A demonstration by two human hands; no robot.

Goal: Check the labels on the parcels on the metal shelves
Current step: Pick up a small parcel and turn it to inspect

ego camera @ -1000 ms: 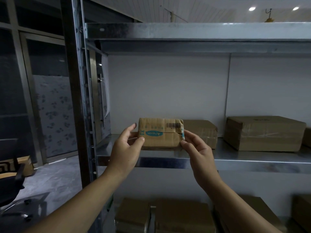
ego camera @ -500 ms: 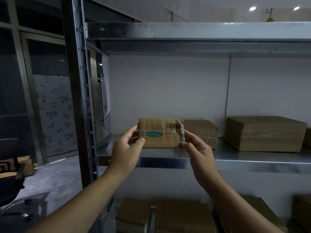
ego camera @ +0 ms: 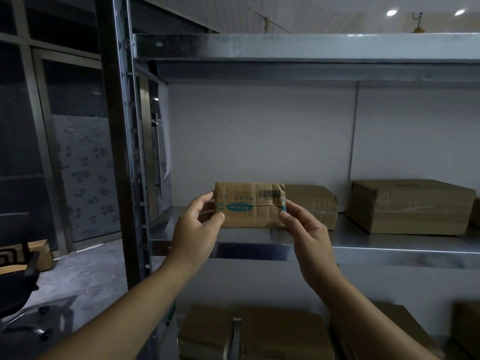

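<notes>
Dim metal shelving fills the view: a dark upright post (ego camera: 117,152) at the left, an upper shelf (ego camera: 285,48) overhead and a shiny middle shelf (ego camera: 363,252) at chest height, backed by a plain white wall (ego camera: 259,139). Left of the post are dark glass panels (ego camera: 72,152), a grey floor (ego camera: 85,271), a black chair (ego camera: 18,281) and a carton on the floor (ego camera: 41,253). Two ceiling spotlights (ego camera: 391,13) glow at the top right.

At the front left of the middle shelf, a small brown parcel (ego camera: 249,206) is held by both ends, long side level. Whether it rests on the shelf I cannot tell. Its face shows a barcode (ego camera: 269,194) at the upper right and a blue oval print (ego camera: 239,207) below. The left hand (ego camera: 194,235) grips the left end, thumb on the front and fingers (ego camera: 202,202) curled behind. The right hand (ego camera: 309,237) pinches the right end the same way.

Just behind the parcel sits a second box (ego camera: 311,203), and well to its right a larger box (ego camera: 410,206). More boxes (ego camera: 283,331) lie on the shelf below.
</notes>
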